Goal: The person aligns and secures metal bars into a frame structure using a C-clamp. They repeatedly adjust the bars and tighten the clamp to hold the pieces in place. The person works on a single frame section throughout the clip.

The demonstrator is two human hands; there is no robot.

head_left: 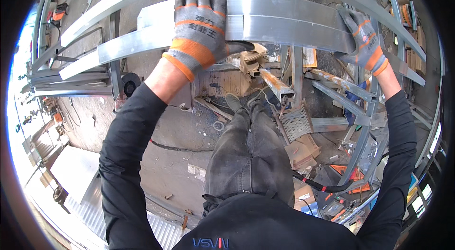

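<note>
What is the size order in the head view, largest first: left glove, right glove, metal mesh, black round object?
1. Left glove
2. Right glove
3. Metal mesh
4. Black round object

Lettering noted on the left glove: two lines of dark characters across the grey back, between orange bands. Right glove: small reddish mark and dark characters, not fully legible. Black top: blue letters with one red stroke, inverted in this view, at the lower edge.
</note>
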